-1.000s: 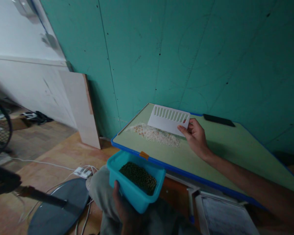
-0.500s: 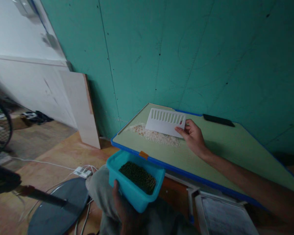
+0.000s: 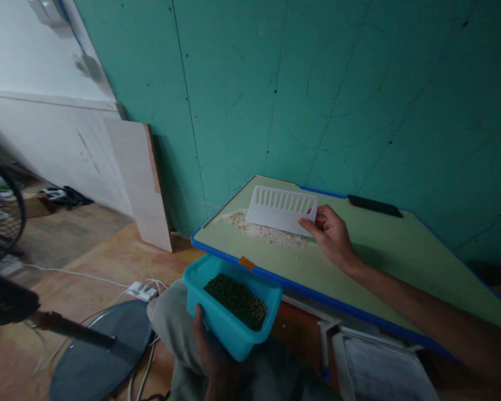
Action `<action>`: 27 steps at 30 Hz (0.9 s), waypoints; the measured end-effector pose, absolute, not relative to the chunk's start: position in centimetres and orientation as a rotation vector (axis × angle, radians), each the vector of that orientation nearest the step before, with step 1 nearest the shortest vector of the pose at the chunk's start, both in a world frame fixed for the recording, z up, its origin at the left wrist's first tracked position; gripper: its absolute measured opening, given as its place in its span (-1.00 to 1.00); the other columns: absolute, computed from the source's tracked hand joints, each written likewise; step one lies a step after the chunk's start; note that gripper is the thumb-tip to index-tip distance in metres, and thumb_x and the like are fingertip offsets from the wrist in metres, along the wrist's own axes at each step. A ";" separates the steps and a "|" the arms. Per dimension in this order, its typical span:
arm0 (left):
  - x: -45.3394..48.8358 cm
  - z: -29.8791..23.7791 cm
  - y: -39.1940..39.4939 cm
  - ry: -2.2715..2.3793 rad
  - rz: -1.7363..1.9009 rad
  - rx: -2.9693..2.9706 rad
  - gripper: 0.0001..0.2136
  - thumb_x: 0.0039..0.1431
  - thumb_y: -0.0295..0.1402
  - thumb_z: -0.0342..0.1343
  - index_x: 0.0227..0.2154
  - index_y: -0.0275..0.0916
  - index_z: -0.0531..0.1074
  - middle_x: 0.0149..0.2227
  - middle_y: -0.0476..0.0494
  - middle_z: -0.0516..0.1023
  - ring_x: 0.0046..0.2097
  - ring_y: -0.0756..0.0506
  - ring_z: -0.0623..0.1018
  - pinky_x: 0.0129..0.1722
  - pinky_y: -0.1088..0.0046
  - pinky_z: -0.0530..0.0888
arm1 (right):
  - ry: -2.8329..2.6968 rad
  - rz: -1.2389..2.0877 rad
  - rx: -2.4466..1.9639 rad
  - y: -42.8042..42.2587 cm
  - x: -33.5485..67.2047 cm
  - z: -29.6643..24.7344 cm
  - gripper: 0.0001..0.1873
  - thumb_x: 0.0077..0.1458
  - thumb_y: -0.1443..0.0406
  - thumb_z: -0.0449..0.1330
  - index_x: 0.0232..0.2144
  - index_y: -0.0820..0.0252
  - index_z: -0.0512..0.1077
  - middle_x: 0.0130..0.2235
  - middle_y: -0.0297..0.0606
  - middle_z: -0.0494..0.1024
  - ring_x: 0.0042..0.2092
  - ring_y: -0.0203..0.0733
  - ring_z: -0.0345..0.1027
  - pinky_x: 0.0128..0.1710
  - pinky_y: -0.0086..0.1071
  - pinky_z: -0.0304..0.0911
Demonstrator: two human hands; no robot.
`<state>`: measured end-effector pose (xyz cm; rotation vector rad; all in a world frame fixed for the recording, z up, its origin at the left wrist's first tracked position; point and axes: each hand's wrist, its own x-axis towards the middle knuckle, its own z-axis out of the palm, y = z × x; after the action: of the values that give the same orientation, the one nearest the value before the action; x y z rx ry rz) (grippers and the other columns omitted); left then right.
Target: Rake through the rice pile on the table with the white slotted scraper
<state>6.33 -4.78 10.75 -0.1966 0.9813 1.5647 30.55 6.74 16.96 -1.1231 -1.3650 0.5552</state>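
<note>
My right hand (image 3: 333,236) grips the right end of a white slotted plastic scraper (image 3: 275,217), thumb in front. The scraper stands tilted on the pale green table (image 3: 384,262), its lower edge against a spread of whitish, rice-like grains (image 3: 271,235) with some orange bits. My left hand (image 3: 212,348) holds a turquoise plastic tub (image 3: 229,328) from below and the side, thumb on its outer wall. Inside the tub lie small dark green beans (image 3: 236,298), browner at one end. The tub sits just under the table's near edge, above my lap.
An orange clip (image 3: 246,263) sits on the table's blue rim. A black strip (image 3: 374,205) lies at the back edge, by the green wall (image 3: 250,83). Left are a fan base (image 3: 102,351), a power strip (image 3: 142,291) with cables, and a leaning board (image 3: 140,184).
The view has shifted slightly. Both hands keep their holds, and the scraper and tub stay in nearly the same places.
</note>
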 end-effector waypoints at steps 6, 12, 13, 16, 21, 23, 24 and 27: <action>6.7 11.9 -5.1 0.974 1.570 -0.186 -0.41 0.44 -0.12 0.02 0.45 -0.12 0.15 -0.23 -0.12 0.76 -0.26 -0.17 0.72 -0.13 0.39 0.61 | -1.399 0.532 -1.140 6.6 30.5 17.1 -0.63 0.05 0.06 0.43 -0.25 0.07 0.39 -0.28 -0.26 0.69 -0.25 -0.08 0.59 -0.25 -0.23 0.45; 6.8 12.4 -5.1 1.017 1.559 -0.203 -0.40 0.42 -0.10 0.04 0.44 -0.15 0.20 -0.23 -0.13 0.75 -0.26 -0.20 0.72 -0.09 0.28 0.62 | -1.408 0.537 -1.142 6.7 30.6 17.0 -0.64 0.07 0.06 0.43 -0.23 0.06 0.40 -0.27 -0.26 0.69 -0.25 -0.09 0.59 -0.26 -0.24 0.44; 6.9 12.4 -5.0 1.028 1.553 -0.210 -0.40 0.40 -0.08 0.05 0.42 -0.15 0.22 -0.22 -0.15 0.75 -0.26 -0.22 0.71 -0.09 0.26 0.62 | -1.410 0.539 -1.143 6.7 30.6 16.9 -0.64 0.07 0.06 0.43 -0.23 0.06 0.40 -0.27 -0.27 0.68 -0.25 -0.09 0.58 -0.27 -0.25 0.43; 6.8 12.2 -4.8 1.056 1.576 -0.197 -0.41 0.39 -0.09 0.06 0.41 -0.15 0.26 -0.20 -0.18 0.75 -0.21 -0.25 0.71 -0.03 0.24 0.59 | -1.412 0.558 -1.131 6.6 30.7 16.9 -0.63 0.05 0.06 0.45 -0.25 0.07 0.40 -0.29 -0.28 0.69 -0.27 -0.10 0.58 -0.30 -0.27 0.43; 6.4 11.0 -4.5 1.037 1.574 -0.204 -0.44 0.42 -0.11 0.01 0.38 -0.21 0.29 -0.18 -0.18 0.75 -0.13 -0.23 0.71 0.10 0.26 0.51 | -1.392 0.531 -1.128 6.6 30.6 16.7 -0.61 0.04 0.07 0.47 -0.23 0.07 0.42 -0.28 -0.28 0.70 -0.27 -0.11 0.60 -0.30 -0.28 0.45; 6.2 10.6 -4.6 0.997 1.547 -0.158 -0.42 0.41 -0.07 0.02 0.39 -0.24 0.28 -0.13 -0.21 0.75 -0.09 -0.23 0.70 0.11 0.26 0.50 | -1.383 0.519 -1.123 6.7 30.6 16.5 -0.62 0.05 0.07 0.47 -0.23 0.06 0.41 -0.26 -0.28 0.71 -0.26 -0.10 0.62 -0.29 -0.28 0.47; 6.2 10.5 -4.6 0.981 1.541 -0.137 -0.41 0.41 -0.06 0.02 0.39 -0.24 0.27 -0.12 -0.22 0.74 -0.07 -0.23 0.70 0.11 0.27 0.50 | -1.387 0.513 -1.119 6.7 30.6 16.5 -0.62 0.05 0.07 0.46 -0.24 0.06 0.40 -0.26 -0.28 0.71 -0.25 -0.10 0.62 -0.29 -0.28 0.48; 6.2 10.6 -4.8 0.973 1.537 -0.130 -0.40 0.42 -0.06 0.01 0.40 -0.23 0.25 -0.13 -0.23 0.74 -0.09 -0.22 0.70 0.07 0.27 0.53 | -1.412 0.476 -1.121 6.6 30.5 16.4 -0.63 0.06 0.06 0.46 -0.25 0.06 0.41 -0.27 -0.27 0.72 -0.28 -0.10 0.62 -0.32 -0.29 0.48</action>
<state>6.22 -4.84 10.65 -0.1302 0.9730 1.5374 30.51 6.62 16.38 -1.1210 -1.4123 0.4760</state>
